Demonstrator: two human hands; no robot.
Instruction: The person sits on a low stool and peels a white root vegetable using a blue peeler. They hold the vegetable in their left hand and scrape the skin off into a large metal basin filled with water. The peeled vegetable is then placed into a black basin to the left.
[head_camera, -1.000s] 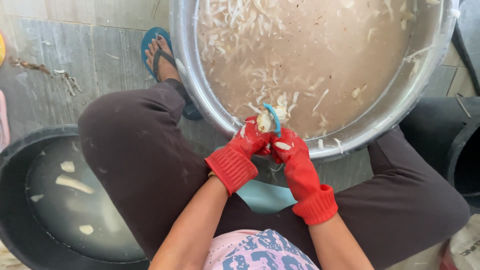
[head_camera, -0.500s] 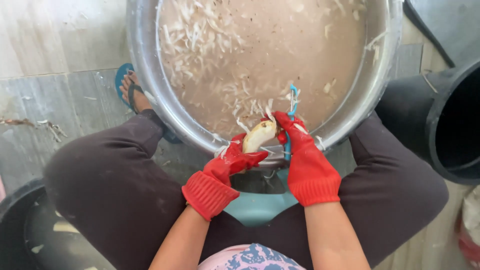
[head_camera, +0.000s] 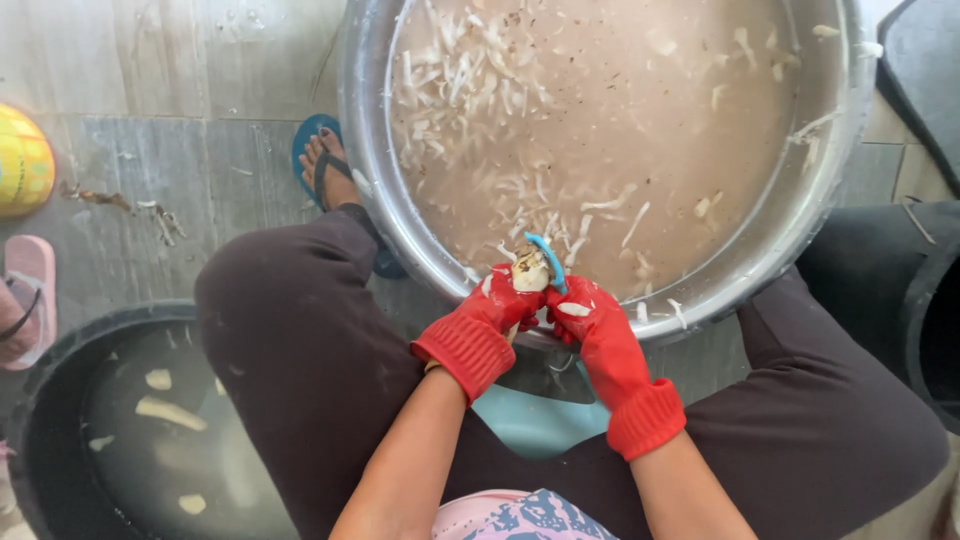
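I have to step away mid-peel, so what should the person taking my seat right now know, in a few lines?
Left hand: red glove, gripping a pale root piece over the near rim of the metal basin.
Right hand: red glove, holding a blue peeler against the root.
Done: many peelings float in the basin's murky water; several pale peeled pieces sit in water in the black tub by the left knee.
Left: the held piece still shows brown skin on top.

Your hands work tight over the metal basin (head_camera: 400, 250) rim. Knees hem both sides; black tub (head_camera: 60, 400) blocks lower left. Open floor (head_camera: 180, 120) far left, basin middle free.
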